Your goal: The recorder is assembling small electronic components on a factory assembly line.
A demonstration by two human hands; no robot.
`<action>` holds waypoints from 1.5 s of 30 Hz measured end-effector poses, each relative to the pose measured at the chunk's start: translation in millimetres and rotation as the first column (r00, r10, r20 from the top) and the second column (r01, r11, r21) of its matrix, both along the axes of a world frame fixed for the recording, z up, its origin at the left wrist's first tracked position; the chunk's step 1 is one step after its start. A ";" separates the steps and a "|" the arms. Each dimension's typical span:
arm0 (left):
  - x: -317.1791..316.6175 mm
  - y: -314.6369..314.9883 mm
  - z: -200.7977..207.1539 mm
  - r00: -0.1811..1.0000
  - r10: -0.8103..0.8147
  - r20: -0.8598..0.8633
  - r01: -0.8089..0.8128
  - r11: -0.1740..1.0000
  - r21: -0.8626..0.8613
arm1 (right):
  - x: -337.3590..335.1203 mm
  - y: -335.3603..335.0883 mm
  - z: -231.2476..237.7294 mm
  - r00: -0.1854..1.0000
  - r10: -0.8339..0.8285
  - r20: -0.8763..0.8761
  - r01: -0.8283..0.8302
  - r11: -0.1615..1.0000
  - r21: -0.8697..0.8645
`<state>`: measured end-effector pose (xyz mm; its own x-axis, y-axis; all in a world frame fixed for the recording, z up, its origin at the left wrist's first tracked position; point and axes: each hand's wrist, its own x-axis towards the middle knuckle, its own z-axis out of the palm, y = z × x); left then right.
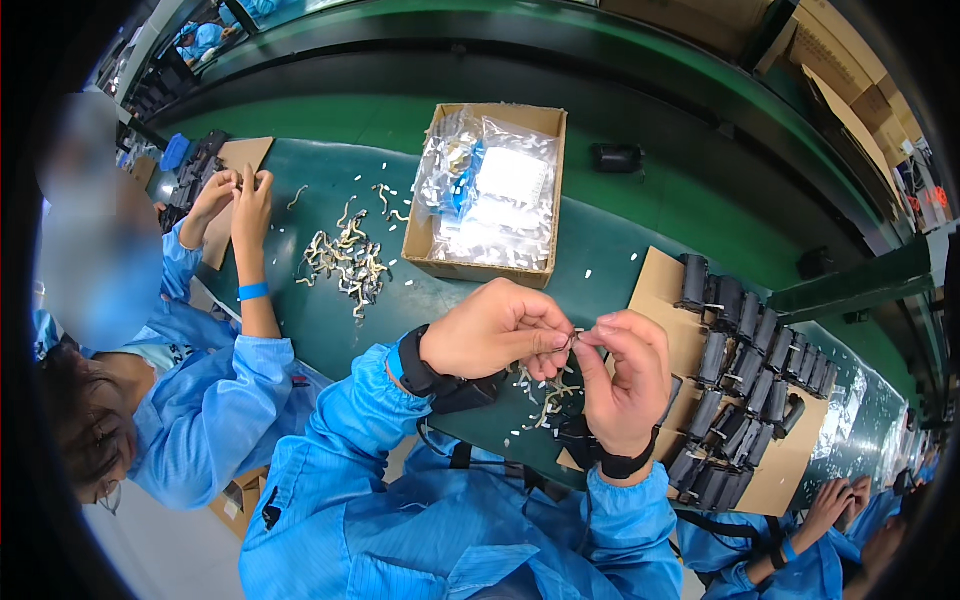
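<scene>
My left hand and my right hand meet over the table, thumb and forefinger of each pinched together. Between their fingertips is a small wire piece, thin and dark with a pale end; its finer shape is too small to make out. Just below lies a little heap of short beige-and-dark wire leads, partly hidden by my hands. A black moulded part sits under my left wrist, and another dark part is next to my right wrist.
Rows of black moulded parts lie on a cardboard sheet at right. Ahead stands an open carton with plastic bags. Another heap of wire leads lies left, near a co-worker's hands. Further right, another person's hands show.
</scene>
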<state>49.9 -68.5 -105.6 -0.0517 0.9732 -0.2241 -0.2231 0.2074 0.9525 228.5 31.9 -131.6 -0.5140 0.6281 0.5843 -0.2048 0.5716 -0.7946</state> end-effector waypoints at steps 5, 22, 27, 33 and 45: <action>-3.1 0.8 3.1 0.983 -0.035 -0.182 0.038 0.999 0.015 | -1.4 5.5 7.7 0.991 0.066 0.116 -0.083 0.986 0.145; 1.9 1.5 -8.3 0.999 0.009 -0.051 -0.003 0.992 0.122 | -4.6 -0.8 -7.1 0.961 0.231 -0.151 -0.261 0.939 -0.224; 6.3 -0.4 -11.1 0.999 0.023 0.039 -0.028 0.990 0.136 | -7.5 -9.1 6.2 0.999 0.037 0.014 -0.038 0.993 0.108; 7.3 -3.3 -6.5 0.971 -0.012 0.237 -0.039 0.977 0.210 | -7.0 -21.6 35.9 0.996 -0.056 0.064 0.033 0.947 0.319; 2.5 -12.4 2.1 0.935 -0.042 0.351 -0.074 0.947 0.311 | -18.5 -36.1 63.8 0.989 0.058 -0.133 -0.031 0.980 0.195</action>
<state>52.4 -80.9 -103.5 -0.0433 0.9953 0.0866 -0.5532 -0.0961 0.8275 210.0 -4.2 -67.7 -0.4453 0.4752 0.7589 -0.3333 0.6987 -0.6331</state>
